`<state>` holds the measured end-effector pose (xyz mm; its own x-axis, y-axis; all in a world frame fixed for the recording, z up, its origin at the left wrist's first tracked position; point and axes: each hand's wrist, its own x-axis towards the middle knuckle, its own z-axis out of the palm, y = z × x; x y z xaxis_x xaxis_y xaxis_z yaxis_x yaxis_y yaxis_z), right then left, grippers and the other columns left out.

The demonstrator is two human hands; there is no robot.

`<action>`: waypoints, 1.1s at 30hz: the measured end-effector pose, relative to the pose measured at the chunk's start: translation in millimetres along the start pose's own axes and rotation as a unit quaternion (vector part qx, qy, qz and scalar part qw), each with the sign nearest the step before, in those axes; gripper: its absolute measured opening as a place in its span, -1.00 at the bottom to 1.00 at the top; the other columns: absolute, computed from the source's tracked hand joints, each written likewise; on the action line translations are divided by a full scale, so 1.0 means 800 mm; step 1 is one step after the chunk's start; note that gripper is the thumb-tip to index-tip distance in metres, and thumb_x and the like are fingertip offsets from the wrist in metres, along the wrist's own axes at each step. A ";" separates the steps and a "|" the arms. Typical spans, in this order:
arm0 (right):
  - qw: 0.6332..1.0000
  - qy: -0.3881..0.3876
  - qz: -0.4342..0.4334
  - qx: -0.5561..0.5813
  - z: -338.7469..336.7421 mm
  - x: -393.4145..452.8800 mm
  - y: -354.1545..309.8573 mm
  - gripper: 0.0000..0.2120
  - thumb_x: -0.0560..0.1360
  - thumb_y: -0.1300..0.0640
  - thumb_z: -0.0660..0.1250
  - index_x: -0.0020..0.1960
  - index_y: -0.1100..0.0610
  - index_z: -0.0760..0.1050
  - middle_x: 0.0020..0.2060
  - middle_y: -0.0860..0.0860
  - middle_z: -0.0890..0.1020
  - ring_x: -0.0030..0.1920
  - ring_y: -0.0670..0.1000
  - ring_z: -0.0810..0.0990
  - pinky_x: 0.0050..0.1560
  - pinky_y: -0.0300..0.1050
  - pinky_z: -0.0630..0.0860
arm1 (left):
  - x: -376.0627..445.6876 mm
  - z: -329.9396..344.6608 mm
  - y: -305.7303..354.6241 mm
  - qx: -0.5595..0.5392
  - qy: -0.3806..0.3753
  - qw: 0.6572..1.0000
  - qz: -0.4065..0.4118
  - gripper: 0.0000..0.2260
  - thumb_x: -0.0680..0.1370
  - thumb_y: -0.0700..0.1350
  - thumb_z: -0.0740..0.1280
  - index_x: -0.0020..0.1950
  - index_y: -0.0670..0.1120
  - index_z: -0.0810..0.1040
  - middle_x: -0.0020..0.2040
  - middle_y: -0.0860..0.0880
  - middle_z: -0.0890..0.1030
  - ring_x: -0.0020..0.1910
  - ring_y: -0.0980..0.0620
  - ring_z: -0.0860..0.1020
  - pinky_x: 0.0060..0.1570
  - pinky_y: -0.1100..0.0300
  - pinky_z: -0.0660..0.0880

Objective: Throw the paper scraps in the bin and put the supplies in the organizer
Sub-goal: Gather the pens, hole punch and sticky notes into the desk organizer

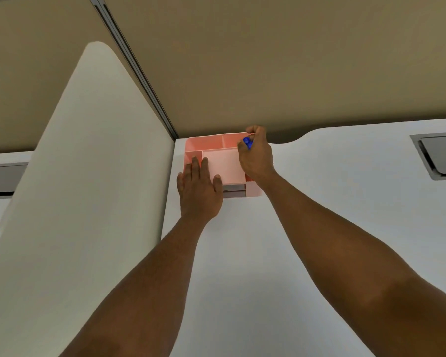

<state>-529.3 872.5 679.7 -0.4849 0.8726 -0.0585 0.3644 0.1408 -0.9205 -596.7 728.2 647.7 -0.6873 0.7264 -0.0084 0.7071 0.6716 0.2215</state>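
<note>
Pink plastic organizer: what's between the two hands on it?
Head view: only the pink plastic organizer's pale flat top lies between the left hand and right hand.

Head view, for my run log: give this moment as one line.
left hand: flat on pink organizer | right hand: holding blue item over back-right compartment | bin: unseen

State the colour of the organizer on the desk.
Pink; the organizer shows best in the head view.

Single head-worn view, wide-angle, looking forward and down along both forearms; near the white surface (319,228), facing its far corner by the divider panel (88,163).
</note>
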 end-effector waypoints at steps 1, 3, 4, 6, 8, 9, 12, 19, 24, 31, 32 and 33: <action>1.000 0.000 -0.004 -0.015 0.003 0.000 0.000 -0.72 0.58 0.16 0.26 0.24 0.17 0.29 0.06 0.06 0.50 0.04 0.08 0.56 0.00 -0.14 0.52 | 0.000 0.000 0.000 0.001 0.001 1.000 0.000 -0.46 0.66 0.11 -0.02 0.58 -0.08 0.02 0.61 -0.11 0.03 0.59 -0.12 -0.01 0.53 -0.09 -0.12; 0.998 0.010 -0.014 -0.064 0.007 0.001 0.001 -0.71 0.56 0.12 0.29 0.22 0.14 0.31 0.11 0.09 0.53 0.09 0.08 0.54 0.11 -0.03 0.51 | 0.000 -0.001 0.001 0.006 0.003 1.000 0.002 -0.47 0.66 0.11 -0.01 0.58 -0.08 0.04 0.61 -0.12 0.05 0.59 -0.13 0.00 0.53 -0.11 -0.10; 0.994 0.024 -0.027 -0.101 0.008 0.002 0.003 -0.71 0.55 0.10 0.31 0.21 0.13 0.33 0.11 0.08 0.53 0.11 0.08 0.51 0.15 0.01 0.45 | 0.000 -0.001 0.001 0.008 0.003 1.000 0.002 -0.48 0.66 0.11 -0.01 0.58 -0.07 0.05 0.61 -0.13 0.05 0.59 -0.14 0.00 0.53 -0.11 -0.10; 0.982 0.055 -0.057 -0.169 0.005 0.005 0.008 -0.72 0.54 0.04 0.31 0.19 0.12 0.37 0.11 0.07 0.53 0.16 0.09 0.46 0.17 0.02 0.37 | 0.000 0.000 0.001 0.013 0.002 1.000 0.004 -0.48 0.66 0.10 -0.01 0.58 -0.07 0.06 0.60 -0.13 0.05 0.59 -0.15 0.01 0.53 -0.12 -0.09; 0.974 0.062 -0.070 -0.206 -0.004 0.010 0.012 -0.69 0.56 -0.06 0.25 0.19 0.12 0.40 0.14 0.08 0.52 0.18 0.10 0.42 0.19 0.02 0.34 | 0.001 0.000 0.001 0.012 0.000 1.000 0.005 -0.48 0.66 0.10 -0.01 0.57 -0.08 0.06 0.60 -0.14 0.04 0.59 -0.15 0.00 0.52 -0.12 -0.10; 0.974 0.060 -0.073 -0.207 -0.009 0.013 0.014 -0.66 0.58 -0.10 0.20 0.21 0.12 0.40 0.15 0.08 0.52 0.19 0.10 0.42 0.20 0.04 0.33 | 0.001 0.000 0.000 0.012 -0.002 1.000 0.006 -0.48 0.66 0.10 -0.01 0.57 -0.07 0.06 0.60 -0.14 0.04 0.59 -0.16 -0.01 0.52 -0.12 -0.10; 0.982 0.086 -0.065 -0.153 -0.030 0.018 0.017 -0.62 0.63 -0.11 0.05 0.22 0.13 0.42 0.16 0.08 0.55 0.20 0.12 0.43 0.18 0.06 0.34 | 0.002 0.002 0.000 0.020 -0.005 1.000 0.007 -0.48 0.66 0.11 -0.02 0.58 -0.07 0.05 0.61 -0.14 0.03 0.59 -0.16 -0.02 0.52 -0.12 -0.10; 0.990 0.071 -0.030 -0.121 -0.051 -0.015 0.029 -0.65 0.62 -0.11 0.08 0.20 0.10 0.45 0.17 0.07 0.59 0.22 0.08 0.50 0.24 0.13 0.42 | 0.005 -0.008 0.001 0.032 -0.050 0.998 0.002 -0.45 0.66 0.14 -0.05 0.59 -0.07 -0.03 0.61 -0.12 -0.01 0.59 -0.17 -0.05 0.52 -0.12 -0.13; 0.984 0.034 -0.024 -0.171 -0.050 -0.067 0.028 -0.53 0.59 -0.18 0.10 0.36 0.09 0.36 0.32 0.09 0.50 0.30 0.12 0.47 0.25 0.09 0.40 | -0.016 -0.035 0.002 -0.013 -0.054 0.998 -0.008 -0.41 0.65 0.18 -0.07 0.59 -0.10 -0.05 0.61 -0.10 0.00 0.59 -0.11 -0.04 0.53 -0.07 -0.13; 0.977 0.001 -0.063 -0.202 -0.067 -0.177 0.011 -0.54 0.57 -0.21 0.10 0.33 0.05 0.39 0.27 0.03 0.55 0.24 0.08 0.52 0.20 0.02 0.43 | -0.114 -0.073 0.019 -0.037 -0.017 0.998 0.049 -0.42 0.64 0.17 0.02 0.59 -0.07 0.02 0.61 -0.06 0.07 0.59 -0.07 0.03 0.53 -0.05 -0.10; 0.977 -0.005 -0.060 -0.206 -0.068 -0.195 0.007 -0.53 0.58 -0.21 0.09 0.35 0.04 0.37 0.30 0.02 0.52 0.28 0.08 0.49 0.26 0.06 0.40 | -0.133 -0.078 0.021 -0.039 -0.017 0.998 0.055 -0.42 0.64 0.18 0.03 0.59 -0.05 0.04 0.60 -0.04 0.09 0.59 -0.07 0.04 0.53 -0.04 -0.10; 0.976 -0.011 -0.058 -0.212 -0.068 -0.214 0.003 -0.53 0.58 -0.21 0.09 0.37 0.03 0.35 0.34 0.01 0.50 0.31 0.09 0.47 0.31 0.08 0.36 | -0.152 -0.083 0.022 -0.037 -0.019 0.997 0.061 -0.42 0.63 0.19 0.02 0.58 -0.05 0.04 0.60 -0.04 0.10 0.59 -0.06 0.04 0.53 -0.04 -0.11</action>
<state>-402.0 749.0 708.7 -0.5569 0.8302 0.0236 0.5999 0.4217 -0.6800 -511.5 642.0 717.0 -0.5888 0.8081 -0.0131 0.7703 0.5661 0.2936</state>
